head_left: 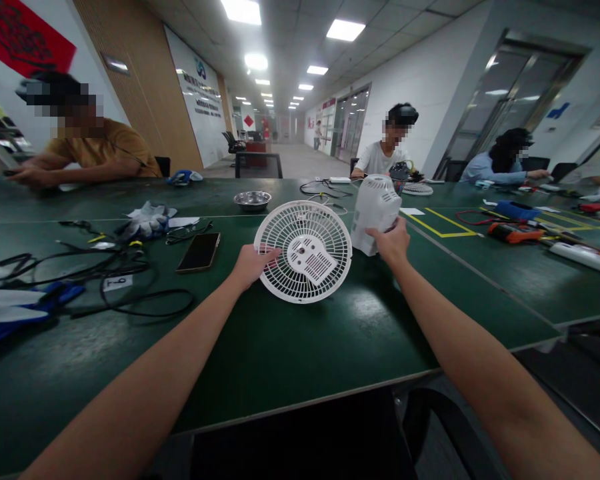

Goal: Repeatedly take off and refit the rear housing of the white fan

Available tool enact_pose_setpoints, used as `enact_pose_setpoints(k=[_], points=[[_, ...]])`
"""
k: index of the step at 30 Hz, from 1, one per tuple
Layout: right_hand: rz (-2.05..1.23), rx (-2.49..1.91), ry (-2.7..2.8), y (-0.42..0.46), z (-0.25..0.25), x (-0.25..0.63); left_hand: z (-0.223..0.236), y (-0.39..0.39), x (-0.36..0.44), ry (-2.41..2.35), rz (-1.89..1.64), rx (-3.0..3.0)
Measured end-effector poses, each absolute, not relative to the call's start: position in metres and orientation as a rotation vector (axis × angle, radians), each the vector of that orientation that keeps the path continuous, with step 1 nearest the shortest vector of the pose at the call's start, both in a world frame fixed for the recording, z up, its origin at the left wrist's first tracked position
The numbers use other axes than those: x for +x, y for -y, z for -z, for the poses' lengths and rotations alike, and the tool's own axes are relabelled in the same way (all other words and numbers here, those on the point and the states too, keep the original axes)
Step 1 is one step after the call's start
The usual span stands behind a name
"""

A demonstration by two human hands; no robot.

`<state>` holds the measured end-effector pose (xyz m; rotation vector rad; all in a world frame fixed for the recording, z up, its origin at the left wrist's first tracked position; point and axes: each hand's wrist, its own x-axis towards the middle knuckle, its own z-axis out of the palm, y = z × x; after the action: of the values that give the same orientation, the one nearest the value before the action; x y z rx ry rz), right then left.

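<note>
A round white fan grille (325,263) with a slotted centre plate stands tilted up over the green table. My left hand (253,265) grips its left rim, fingers closed on the bars. To the right of the grille is a white plastic motor housing (373,210) with vent slots. My right hand (393,241) is closed around the lower right side of that housing; some of its fingers are hidden behind it. Grille and housing are separate pieces, close side by side. A thin pale cable (325,200) shows behind the grille.
A steel bowl (253,200) sits behind the grille. A phone (199,253), black cables (145,303) and gloves (147,220) lie to the left. Yellow tape (450,235) marks the table at right, near an orange-and-black tool (515,232). Other people sit along the far side.
</note>
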<state>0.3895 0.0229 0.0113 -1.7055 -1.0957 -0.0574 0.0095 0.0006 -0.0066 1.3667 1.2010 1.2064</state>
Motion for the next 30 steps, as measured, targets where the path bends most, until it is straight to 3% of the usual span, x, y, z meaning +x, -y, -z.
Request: enact_pose_setpoints(k=[9,16,30], points=[[-0.057,-1.761,0.952,-0.025,-0.008,0.425,0.008,-0.003,0.01,-1.225,-1.195,1.351],[0.171,-1.496,1.063,-0.026,-0.012,0.425,0.01,-0.005,0.008,-1.206,-1.195,1.368],[0.17,-1.343,1.083,-0.029,-0.014,0.432,0.015,-0.009,0.007,-1.177,-1.222,1.349]])
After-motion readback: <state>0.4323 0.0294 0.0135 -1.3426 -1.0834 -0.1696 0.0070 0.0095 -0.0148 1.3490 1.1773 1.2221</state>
